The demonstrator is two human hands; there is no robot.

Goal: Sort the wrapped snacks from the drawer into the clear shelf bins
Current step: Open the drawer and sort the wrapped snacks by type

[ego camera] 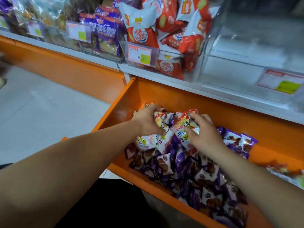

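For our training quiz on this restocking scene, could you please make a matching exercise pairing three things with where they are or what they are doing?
1. purple packets
2. price tag
3. left hand

A. grips white-and-red packets
B. on the front of the clear bin
C. in the orange drawer

Pairs: 1-C, 2-B, 3-A.

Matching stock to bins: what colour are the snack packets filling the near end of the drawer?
Purple packets, brown biscuits pictured; head view.
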